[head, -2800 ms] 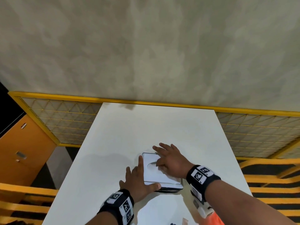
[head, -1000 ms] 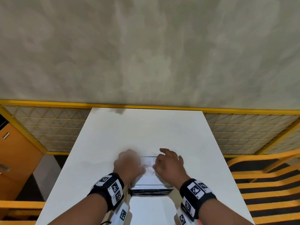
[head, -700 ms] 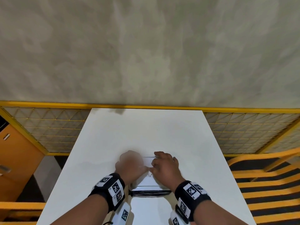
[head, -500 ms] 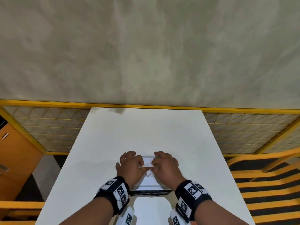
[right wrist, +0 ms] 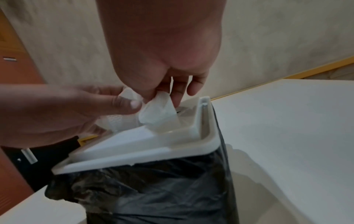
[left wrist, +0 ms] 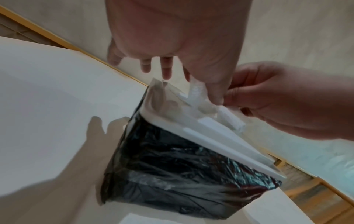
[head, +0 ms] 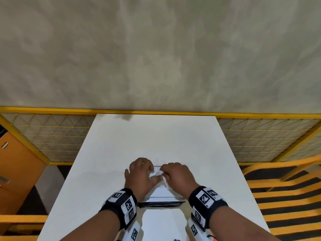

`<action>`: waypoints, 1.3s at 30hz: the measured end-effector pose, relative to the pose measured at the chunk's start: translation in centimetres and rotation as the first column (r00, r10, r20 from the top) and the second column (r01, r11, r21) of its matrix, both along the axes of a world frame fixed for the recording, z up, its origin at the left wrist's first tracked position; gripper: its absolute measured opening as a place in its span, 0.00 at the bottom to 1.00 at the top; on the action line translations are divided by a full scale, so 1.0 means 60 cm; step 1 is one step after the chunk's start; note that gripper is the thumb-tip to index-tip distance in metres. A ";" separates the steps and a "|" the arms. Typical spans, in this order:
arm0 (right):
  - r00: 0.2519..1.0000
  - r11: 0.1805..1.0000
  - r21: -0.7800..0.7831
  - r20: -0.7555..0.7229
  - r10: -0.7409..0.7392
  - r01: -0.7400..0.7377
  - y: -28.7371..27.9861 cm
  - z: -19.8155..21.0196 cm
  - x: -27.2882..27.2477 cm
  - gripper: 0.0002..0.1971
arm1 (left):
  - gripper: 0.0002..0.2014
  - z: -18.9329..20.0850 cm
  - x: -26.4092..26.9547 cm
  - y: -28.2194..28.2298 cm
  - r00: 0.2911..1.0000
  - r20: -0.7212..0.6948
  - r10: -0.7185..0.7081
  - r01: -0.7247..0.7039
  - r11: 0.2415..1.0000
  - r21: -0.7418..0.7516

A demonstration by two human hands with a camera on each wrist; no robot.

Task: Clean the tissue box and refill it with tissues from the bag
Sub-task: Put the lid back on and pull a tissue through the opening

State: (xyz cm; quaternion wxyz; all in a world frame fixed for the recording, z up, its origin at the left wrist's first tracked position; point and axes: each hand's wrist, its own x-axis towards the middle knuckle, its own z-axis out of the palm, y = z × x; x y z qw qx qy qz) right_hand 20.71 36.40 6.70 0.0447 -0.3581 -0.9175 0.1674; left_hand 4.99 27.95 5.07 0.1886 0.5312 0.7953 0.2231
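both hands [head: 141,174] [head: 177,176] pinch a tissue [right wrist: 157,110] over the tissue box [right wrist: 138,145].

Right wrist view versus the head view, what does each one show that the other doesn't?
Only the right wrist view shows the tissue pinched in the right hand's fingers at the slot, and the box's black plastic-wrapped side. Only the head view shows both marker wristbands, the yellow mesh fence and the whole table. Both show the left hand, the right hand and the tissue box's white lid.
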 end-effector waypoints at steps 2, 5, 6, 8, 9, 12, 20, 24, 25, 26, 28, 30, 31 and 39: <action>0.999 1.000 0.014 0.037 0.003 -0.004 0.004 0.004 -0.002 0.10 | 0.12 0.000 -0.006 0.000 1.000 0.006 -0.013 0.013 1.000 -0.025; 0.995 0.993 -0.084 -0.048 -0.086 0.082 0.004 0.010 0.000 0.19 | 0.08 0.002 -0.016 -0.001 0.995 0.088 0.047 -0.042 0.997 -0.065; 0.994 0.992 -0.091 -0.041 -0.096 0.092 -0.001 0.013 0.002 0.26 | 0.08 0.001 -0.019 -0.001 0.991 0.114 0.066 -0.058 0.996 -0.069; 0.997 0.998 0.016 0.051 -0.065 0.064 -0.015 0.015 0.006 0.29 | 0.07 0.004 -0.023 0.003 0.987 0.137 0.080 -0.069 0.994 -0.084; 0.996 0.997 0.063 0.074 -0.053 0.049 -0.019 0.014 0.007 0.25 | 0.08 0.005 -0.024 0.005 0.987 0.140 0.079 -0.067 0.994 -0.090; 0.990 0.988 -0.076 -0.014 -0.138 0.136 -0.008 0.020 0.014 0.14 | 0.09 0.011 -0.030 0.011 0.987 0.145 0.072 -0.055 0.992 -0.117; 0.963 0.902 -0.386 -0.103 -0.250 0.193 0.040 0.029 0.037 0.13 | 0.05 0.026 -0.046 0.018 0.976 0.214 0.036 -0.002 0.988 -0.155; 0.967 0.899 -0.387 -0.058 -0.247 0.206 0.041 0.003 0.045 0.13 | 0.05 0.022 -0.051 0.018 0.966 0.257 -0.023 0.062 0.988 -0.144; 0.968 0.901 -0.384 -0.067 -0.243 0.199 0.040 -0.001 0.047 0.12 | 0.08 0.022 -0.052 0.017 0.966 0.258 -0.035 0.077 0.985 -0.153; 0.966 0.903 -0.384 -0.086 -0.245 0.195 0.037 -0.002 0.048 0.11 | 0.10 0.024 -0.053 0.015 0.965 0.258 -0.042 0.085 0.984 -0.158; 0.947 0.892 -0.403 -0.149 -0.283 0.203 0.032 0.001 0.050 0.10 | 0.14 0.027 -0.056 0.011 0.963 0.266 -0.039 0.082 0.985 -0.153; 0.907 0.862 -0.459 -0.234 -0.350 0.214 0.025 0.006 0.053 0.09 | 0.16 0.032 -0.059 0.006 0.956 0.290 -0.045 0.092 0.985 -0.147; 0.881 0.850 -0.479 -0.278 -0.383 0.218 0.020 0.010 0.055 0.09 | 0.16 0.037 -0.060 0.004 0.956 0.288 -0.060 0.108 0.983 -0.152; 0.682 0.604 -0.726 -0.260 -0.684 0.329 -0.027 -0.011 0.124 0.08 | 0.39 0.037 -0.064 -0.031 0.928 0.370 0.040 0.018 0.988 -0.152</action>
